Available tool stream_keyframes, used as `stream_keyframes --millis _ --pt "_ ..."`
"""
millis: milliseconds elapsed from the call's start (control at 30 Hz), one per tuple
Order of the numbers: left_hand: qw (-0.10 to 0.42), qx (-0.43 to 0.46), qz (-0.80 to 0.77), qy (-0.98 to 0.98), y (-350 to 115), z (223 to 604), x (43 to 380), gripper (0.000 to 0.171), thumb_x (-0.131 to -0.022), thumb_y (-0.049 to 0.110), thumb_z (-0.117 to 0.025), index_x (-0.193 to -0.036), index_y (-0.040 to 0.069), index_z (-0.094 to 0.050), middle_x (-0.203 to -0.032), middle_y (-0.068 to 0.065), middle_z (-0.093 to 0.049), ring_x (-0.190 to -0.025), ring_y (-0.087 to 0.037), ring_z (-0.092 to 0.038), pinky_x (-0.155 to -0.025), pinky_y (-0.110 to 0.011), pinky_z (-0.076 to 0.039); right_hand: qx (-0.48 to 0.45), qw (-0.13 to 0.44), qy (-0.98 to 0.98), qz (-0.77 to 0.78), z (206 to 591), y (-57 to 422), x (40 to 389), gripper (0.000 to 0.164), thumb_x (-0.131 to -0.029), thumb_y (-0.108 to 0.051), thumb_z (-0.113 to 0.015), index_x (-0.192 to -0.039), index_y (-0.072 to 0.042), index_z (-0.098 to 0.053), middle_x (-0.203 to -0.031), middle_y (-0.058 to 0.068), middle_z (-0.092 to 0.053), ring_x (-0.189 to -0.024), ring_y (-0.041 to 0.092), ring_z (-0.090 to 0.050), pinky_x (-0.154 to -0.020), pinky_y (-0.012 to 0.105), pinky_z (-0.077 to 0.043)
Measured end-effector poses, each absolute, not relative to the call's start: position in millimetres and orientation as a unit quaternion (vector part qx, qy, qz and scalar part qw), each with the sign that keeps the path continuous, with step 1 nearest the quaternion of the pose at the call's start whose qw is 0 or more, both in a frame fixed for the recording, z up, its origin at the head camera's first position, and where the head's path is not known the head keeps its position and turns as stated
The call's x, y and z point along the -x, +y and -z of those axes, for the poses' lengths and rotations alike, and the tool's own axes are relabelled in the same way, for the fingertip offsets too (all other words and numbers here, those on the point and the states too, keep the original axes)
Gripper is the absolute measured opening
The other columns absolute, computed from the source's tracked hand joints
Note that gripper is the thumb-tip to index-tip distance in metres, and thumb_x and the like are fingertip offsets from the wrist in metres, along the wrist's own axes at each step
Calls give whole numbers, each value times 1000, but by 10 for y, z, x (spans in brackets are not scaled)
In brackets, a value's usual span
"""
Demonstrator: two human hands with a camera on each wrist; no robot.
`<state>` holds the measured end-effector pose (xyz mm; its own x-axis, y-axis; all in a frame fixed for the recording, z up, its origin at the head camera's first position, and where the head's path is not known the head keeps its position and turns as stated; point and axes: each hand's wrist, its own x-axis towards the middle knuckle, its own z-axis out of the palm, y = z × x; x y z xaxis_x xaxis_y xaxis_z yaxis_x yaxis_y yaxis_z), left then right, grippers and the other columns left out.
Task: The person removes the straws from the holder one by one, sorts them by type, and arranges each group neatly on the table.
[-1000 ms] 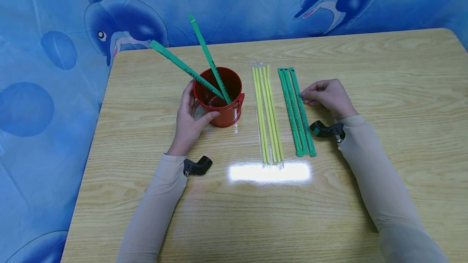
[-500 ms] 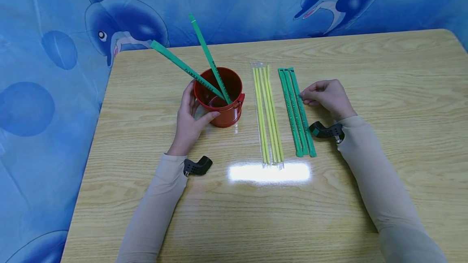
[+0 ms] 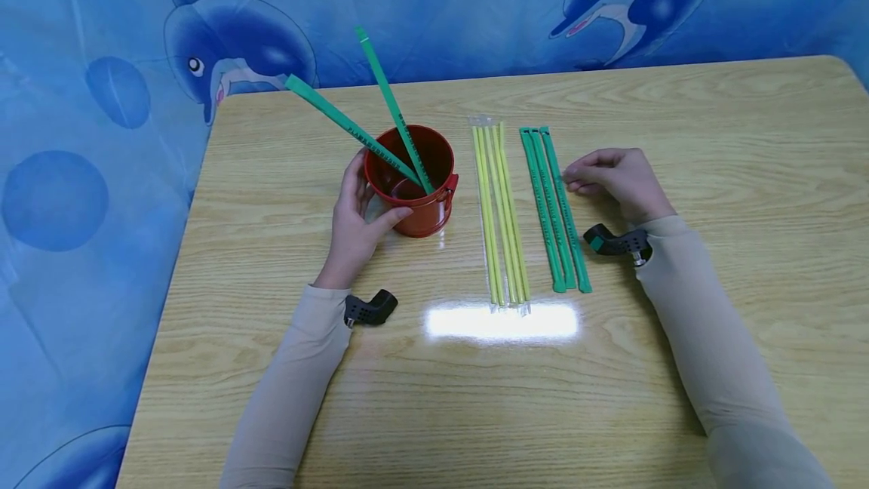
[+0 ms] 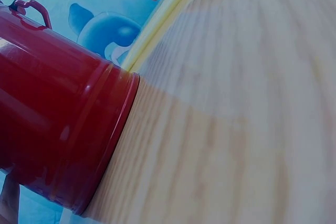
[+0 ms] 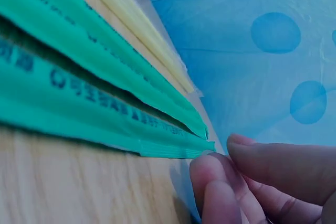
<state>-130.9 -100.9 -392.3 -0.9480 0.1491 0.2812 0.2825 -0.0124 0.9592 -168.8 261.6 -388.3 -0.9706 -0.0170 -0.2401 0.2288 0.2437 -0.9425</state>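
My left hand (image 3: 356, 229) grips a red bucket (image 3: 426, 216) from its left side, thumb at the front and fingers curved round behind. Two green paper-wrapped straws (image 3: 348, 125) lean out of the bucket to the left. To the right of it, three more green wrapped straws (image 3: 557, 213) lie side by side on the table. My right hand (image 3: 623, 178) is just right of them, fingers bent and holding nothing. In the right wrist view, its thumb and index finger are slightly apart close to the end of the nearest green straw (image 5: 100, 111).
Several yellow straws (image 3: 498, 217) in clear wrappers lie between the bucket and the green straws. The wooden table (image 3: 434, 413) ends at the back against a blue sheet (image 3: 421, 29) with dolphin pictures. Each wrist wears a black camera (image 3: 370, 308).
My right hand has shifted slightly right, away from the nearest green straw. The whole head view has moved a little. My left hand and the bucket stay as they were.
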Motion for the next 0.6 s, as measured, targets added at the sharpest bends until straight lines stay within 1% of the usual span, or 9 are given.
stream_keyframes --millis 133,267,400,500,600 --pt "45 153 697 -699 -1014 3930 1314 95 -76 35 -74 -149 5 -21 -148 -9 -35 -136 -15 -31 -112 -32 -26 -75 97 773 622 3864 2612 1693 11 -89 -9 -65 -95 0 -69 -82 -1 -70 -72 11 -68 -65 21 -56" --pt "45 151 694 -703 -1021 3920 1309 94 -76 34 -73 -149 5 -21 -148 -8 -35 -136 -14 -31 -112 -31 -26 -77 94 779 616 3836 2581 1697 20 -89 -13 -67 -101 2 -67 -84 -3 -70 -74 10 -68 -66 21 -55" --pt "40 143 690 -708 -1016 3896 1307 86 -81 19 -71 -149 4 -20 -149 -9 -33 -137 -14 -30 -111 -30 -27 -72 89 789 604 3795 2534 1690 28 -88 -16 -68 -107 5 -65 -85 -5 -70 -76 9 -68 -67 21 -55" --pt "33 136 690 -711 -1005 3850 1295 83 -82 4 -70 -148 0 -20 -149 -13 -32 -137 -16 -29 -111 -31 -27 -62 84 788 607 3752 2480 1671 29 -88 -16 -68 -108 5 -64 -89 -4 -68 -78 9 -67 -70 21 -55" --pt "29 135 688 -713 -979 3765 1259 80 -83 -3 -68 -147 -3 -20 -149 -17 -31 -137 -18 -29 -111 -31 -27 -48 84 786 611 3702 2413 1644 28 -88 -15 -68 -107 5 -64 -92 -3 -67 -81 10 -67 -72 22 -55"
